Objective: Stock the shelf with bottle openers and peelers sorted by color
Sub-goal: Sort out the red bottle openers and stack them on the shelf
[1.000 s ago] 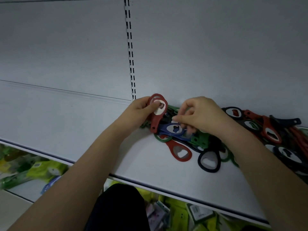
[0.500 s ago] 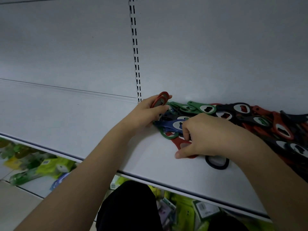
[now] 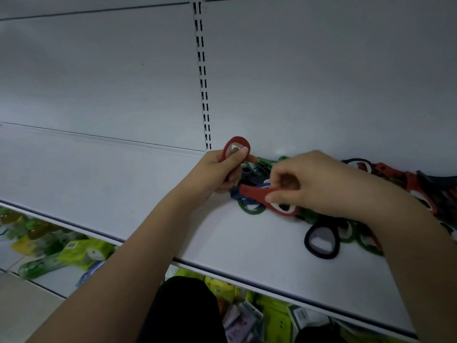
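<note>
Two bare forearms reached up over the white shelf, and below its front edge sat yellow-green packets on a lower level. Closer in, a black opener lay alone by the pile's near edge. Right hand pinched a red opener by its ring end, handle pointing left, just above the mixed pile of openers in green, blue, red and black. Left hand gripped another red opener upright, ring on top, thumb across it, near the slotted upright on the back panel
</note>
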